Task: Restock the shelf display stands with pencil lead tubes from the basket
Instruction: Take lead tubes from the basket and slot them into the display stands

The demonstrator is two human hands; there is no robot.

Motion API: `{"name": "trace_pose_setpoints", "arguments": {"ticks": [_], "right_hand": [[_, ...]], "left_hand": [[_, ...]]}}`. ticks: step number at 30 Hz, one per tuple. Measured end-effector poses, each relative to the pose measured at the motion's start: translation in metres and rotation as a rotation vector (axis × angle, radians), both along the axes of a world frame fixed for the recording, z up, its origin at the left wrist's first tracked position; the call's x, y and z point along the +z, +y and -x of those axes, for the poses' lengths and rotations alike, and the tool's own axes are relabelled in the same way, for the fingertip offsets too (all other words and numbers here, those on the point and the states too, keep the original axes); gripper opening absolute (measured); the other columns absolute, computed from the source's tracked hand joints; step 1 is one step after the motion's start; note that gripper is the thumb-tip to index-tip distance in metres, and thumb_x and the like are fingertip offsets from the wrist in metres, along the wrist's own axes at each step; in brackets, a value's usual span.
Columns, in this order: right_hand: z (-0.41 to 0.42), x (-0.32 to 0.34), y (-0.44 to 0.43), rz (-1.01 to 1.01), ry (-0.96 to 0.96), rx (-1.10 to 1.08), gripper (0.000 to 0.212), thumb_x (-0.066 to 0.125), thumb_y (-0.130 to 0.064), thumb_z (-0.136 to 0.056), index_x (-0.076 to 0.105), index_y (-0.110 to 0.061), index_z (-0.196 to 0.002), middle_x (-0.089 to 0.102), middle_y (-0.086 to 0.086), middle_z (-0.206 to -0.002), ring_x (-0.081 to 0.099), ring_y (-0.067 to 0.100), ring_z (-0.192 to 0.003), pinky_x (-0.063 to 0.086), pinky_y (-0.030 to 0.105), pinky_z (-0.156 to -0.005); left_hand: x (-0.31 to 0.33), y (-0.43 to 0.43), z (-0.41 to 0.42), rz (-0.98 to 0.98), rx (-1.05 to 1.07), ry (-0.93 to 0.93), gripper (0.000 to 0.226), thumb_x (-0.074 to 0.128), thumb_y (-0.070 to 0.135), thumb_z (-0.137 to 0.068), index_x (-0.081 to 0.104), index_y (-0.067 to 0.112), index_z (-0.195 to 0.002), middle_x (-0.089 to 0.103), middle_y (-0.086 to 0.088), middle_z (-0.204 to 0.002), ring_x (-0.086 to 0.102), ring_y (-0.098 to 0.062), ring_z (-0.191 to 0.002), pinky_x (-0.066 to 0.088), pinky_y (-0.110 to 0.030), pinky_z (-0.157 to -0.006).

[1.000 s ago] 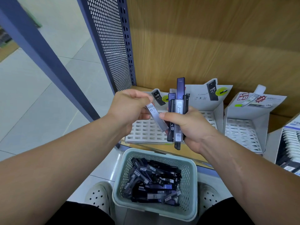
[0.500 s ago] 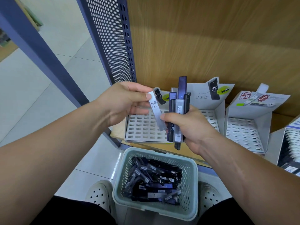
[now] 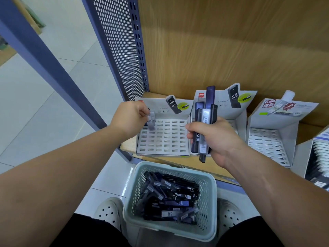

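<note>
The left hand pinches one grey tube marked HB 0.7. The tube's lower end is at the back-left slots of a white stand, which sits on the shelf just beyond the far-left corner of the basket. The tube is blurred, so I cannot tell if it has entered a slot.

The right hand, over the basket's far-right edge, is clamped round a bundle of upright tubes in dark blue, black and grey. Their ends stick out above and below the fist. The two hands are apart, with the stand's slotted face between them.

Behind the bundle stands a second stand, touching the first. A third stand sits further right of the basket.

The basket rests on the floor against the shelf's front edge, between two white shoes. It holds a loose heap of dark tubes lying crosswise.
</note>
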State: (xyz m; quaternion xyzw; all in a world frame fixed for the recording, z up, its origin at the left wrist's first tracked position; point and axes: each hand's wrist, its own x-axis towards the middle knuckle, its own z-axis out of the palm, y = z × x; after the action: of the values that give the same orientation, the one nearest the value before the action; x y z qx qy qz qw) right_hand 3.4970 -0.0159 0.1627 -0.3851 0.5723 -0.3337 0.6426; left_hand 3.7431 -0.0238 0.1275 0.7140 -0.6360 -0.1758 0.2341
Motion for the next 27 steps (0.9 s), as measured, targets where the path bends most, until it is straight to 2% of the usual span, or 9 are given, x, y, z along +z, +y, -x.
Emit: {"name": "trace_pose_setpoints", "arguments": {"ticks": [3, 8, 13, 20, 24, 27], "right_hand": [[0.003, 0.0, 0.0, -0.004, 0.011, -0.008, 0.036, 0.081, -0.005, -0.079, 0.066, 0.001, -0.111, 0.071, 0.012, -0.083, 0.068, 0.018, -0.066, 0.057, 0.035, -0.06], [0.006, -0.002, -0.003, -0.01, 0.011, -0.016, 0.041, 0.081, -0.004, -0.079, 0.063, 0.005, -0.115, 0.069, 0.011, -0.08, 0.068, 0.019, -0.063, 0.056, 0.037, -0.063], [0.005, 0.0, -0.003, -0.005, -0.006, 0.001, 0.039, 0.081, -0.005, -0.079, 0.065, 0.003, -0.114, 0.069, 0.01, -0.079, 0.068, 0.019, -0.065, 0.057, 0.037, -0.063], [0.005, 0.002, -0.003, -0.003, -0.015, 0.01, 0.036, 0.081, -0.005, -0.079, 0.067, 0.003, -0.112, 0.07, 0.008, -0.077, 0.068, 0.019, -0.066, 0.058, 0.038, -0.067], [0.006, 0.002, -0.002, -0.002, -0.011, 0.013, 0.037, 0.081, -0.005, -0.079, 0.067, 0.003, -0.112, 0.071, 0.009, -0.08, 0.068, 0.019, -0.067, 0.059, 0.04, -0.07], [0.006, 0.003, -0.002, -0.008, -0.018, 0.035, 0.037, 0.081, -0.005, -0.079, 0.066, 0.002, -0.112, 0.07, 0.007, -0.077, 0.068, 0.019, -0.066, 0.057, 0.037, -0.066]], "left_hand": [[-0.003, -0.001, 0.003, -0.017, -0.037, -0.074, 0.014, 0.068, 0.005, -0.086, 0.078, 0.013, -0.091, 0.073, 0.002, -0.089, 0.066, -0.016, -0.084, 0.055, -0.031, -0.081], [-0.005, -0.002, 0.003, 0.034, -0.099, -0.123, 0.012, 0.069, 0.005, -0.086, 0.078, 0.01, -0.091, 0.075, -0.002, -0.089, 0.067, -0.02, -0.084, 0.055, -0.033, -0.079], [-0.008, -0.002, 0.003, 0.09, -0.13, -0.11, 0.009, 0.07, 0.006, -0.086, 0.078, 0.011, -0.085, 0.074, 0.0, -0.082, 0.066, -0.018, -0.077, 0.054, -0.03, -0.074], [-0.006, -0.005, 0.003, 0.025, -0.179, -0.141, 0.016, 0.071, 0.0, -0.082, 0.078, 0.014, -0.078, 0.073, 0.004, -0.077, 0.063, -0.013, -0.071, 0.05, -0.026, -0.068], [-0.009, -0.006, 0.002, -0.005, -0.181, -0.163, 0.014, 0.07, 0.002, -0.083, 0.079, 0.013, -0.081, 0.074, 0.002, -0.081, 0.065, -0.017, -0.077, 0.054, -0.031, -0.073], [-0.017, -0.006, 0.002, 0.025, -0.223, -0.247, 0.015, 0.066, 0.004, -0.085, 0.079, 0.01, -0.082, 0.072, -0.006, -0.085, 0.064, -0.027, -0.082, 0.055, -0.039, -0.074]]}}
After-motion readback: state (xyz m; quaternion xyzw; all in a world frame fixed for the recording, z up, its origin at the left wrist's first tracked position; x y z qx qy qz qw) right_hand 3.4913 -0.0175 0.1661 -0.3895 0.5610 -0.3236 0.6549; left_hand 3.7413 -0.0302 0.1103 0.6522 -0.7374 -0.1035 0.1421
